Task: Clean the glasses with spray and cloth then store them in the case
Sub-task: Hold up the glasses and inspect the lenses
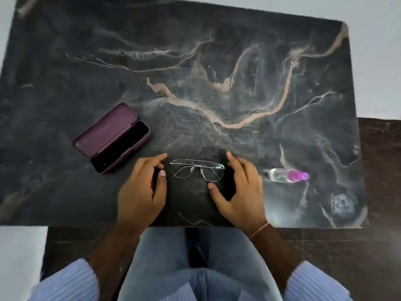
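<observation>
Thin metal-framed glasses point(196, 170) lie folded, lenses flat, on a black cloth point(191, 198) near the front edge of the dark marble table point(217, 72). My left hand point(141, 190) sits just left of the glasses with fingers loosely bent, thumb tip close to the frame. On the other side, my right hand point(240, 190) lies the same way. Neither hand touches the glasses. A purple glasses case point(111, 137) lies open to the left. A small clear spray bottle point(287, 175) with a pink top lies on its side to the right.
The table's front edge runs just below my wrists, with my knees in blue jeans point(195, 268) under it. Dark floor point(379, 170) shows to the right of the table. The far half of the table holds nothing but marble veining.
</observation>
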A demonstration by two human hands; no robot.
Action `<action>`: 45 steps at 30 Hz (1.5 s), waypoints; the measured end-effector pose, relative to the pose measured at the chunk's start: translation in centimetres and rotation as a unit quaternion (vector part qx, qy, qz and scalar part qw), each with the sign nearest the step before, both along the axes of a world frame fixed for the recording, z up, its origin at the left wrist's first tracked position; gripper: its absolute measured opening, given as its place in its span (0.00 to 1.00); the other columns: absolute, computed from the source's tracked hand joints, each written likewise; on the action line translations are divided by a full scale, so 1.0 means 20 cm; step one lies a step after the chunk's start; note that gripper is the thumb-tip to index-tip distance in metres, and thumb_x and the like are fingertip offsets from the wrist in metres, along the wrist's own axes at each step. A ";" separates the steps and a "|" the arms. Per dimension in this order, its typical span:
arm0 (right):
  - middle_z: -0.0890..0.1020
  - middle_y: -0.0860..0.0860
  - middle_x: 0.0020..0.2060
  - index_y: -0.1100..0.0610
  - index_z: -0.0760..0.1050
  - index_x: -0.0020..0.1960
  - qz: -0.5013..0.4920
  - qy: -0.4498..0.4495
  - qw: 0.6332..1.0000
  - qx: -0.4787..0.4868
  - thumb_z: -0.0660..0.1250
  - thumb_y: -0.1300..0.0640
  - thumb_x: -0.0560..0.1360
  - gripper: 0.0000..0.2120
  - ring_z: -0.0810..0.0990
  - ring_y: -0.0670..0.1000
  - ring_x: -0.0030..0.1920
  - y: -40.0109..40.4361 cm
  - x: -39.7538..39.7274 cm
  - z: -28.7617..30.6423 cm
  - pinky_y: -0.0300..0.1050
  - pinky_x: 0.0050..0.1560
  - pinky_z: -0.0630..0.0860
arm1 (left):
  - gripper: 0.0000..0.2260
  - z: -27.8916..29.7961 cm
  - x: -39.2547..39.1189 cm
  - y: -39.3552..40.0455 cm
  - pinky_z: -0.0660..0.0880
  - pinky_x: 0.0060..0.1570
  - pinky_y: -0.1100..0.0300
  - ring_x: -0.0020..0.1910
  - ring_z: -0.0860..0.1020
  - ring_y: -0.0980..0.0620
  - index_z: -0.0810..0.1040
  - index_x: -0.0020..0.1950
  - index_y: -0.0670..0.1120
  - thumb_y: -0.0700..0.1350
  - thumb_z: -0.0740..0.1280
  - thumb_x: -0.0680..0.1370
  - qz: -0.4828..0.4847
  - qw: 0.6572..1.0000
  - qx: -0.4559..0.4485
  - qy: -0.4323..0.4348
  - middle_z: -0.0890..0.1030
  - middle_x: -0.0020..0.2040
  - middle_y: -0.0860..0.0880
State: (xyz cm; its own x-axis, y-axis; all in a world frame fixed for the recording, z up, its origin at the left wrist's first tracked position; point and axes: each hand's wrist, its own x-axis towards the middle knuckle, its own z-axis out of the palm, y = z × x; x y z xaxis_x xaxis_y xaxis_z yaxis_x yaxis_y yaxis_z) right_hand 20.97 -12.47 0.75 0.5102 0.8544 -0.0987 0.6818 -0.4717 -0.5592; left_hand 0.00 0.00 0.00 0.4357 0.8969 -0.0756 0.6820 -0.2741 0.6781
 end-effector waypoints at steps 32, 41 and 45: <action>0.87 0.43 0.46 0.45 0.82 0.62 0.034 0.153 0.928 0.338 0.84 0.53 0.71 0.22 0.77 0.41 0.36 -0.11 -0.02 -0.16 0.34 0.48 0.78 | 0.14 -0.16 -0.08 0.01 0.73 0.40 0.61 0.32 0.74 0.56 0.88 0.56 0.57 0.37 0.73 0.83 -0.078 0.951 0.041 -0.298 0.80 0.30 0.50; 0.87 0.47 0.46 0.44 0.85 0.60 0.010 0.211 0.889 0.406 0.86 0.53 0.68 0.22 0.78 0.41 0.39 0.02 0.01 -0.14 0.35 0.45 0.76 | 0.07 -0.11 0.14 0.06 0.75 0.36 0.66 0.34 0.81 0.62 0.89 0.56 0.52 0.43 0.72 0.83 -0.034 0.918 -0.025 -0.395 0.91 0.47 0.57; 0.83 0.44 0.36 0.42 0.85 0.59 0.013 0.257 0.876 0.407 0.87 0.54 0.66 0.24 0.76 0.43 0.36 0.05 0.05 -0.16 0.36 0.41 0.74 | 0.07 -0.13 0.18 0.09 0.75 0.39 0.61 0.34 0.82 0.61 0.89 0.57 0.50 0.43 0.72 0.84 -0.024 0.912 -0.040 -0.408 0.91 0.46 0.54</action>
State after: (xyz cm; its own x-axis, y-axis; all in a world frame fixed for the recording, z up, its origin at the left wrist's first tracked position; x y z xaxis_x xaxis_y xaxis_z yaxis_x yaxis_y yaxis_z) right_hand 21.95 -11.40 -2.54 0.5565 0.7587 0.3387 0.2462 0.2388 -0.9393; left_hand 3.61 1.73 -2.67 0.4152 0.8810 0.2269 -0.0710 -0.2173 0.9735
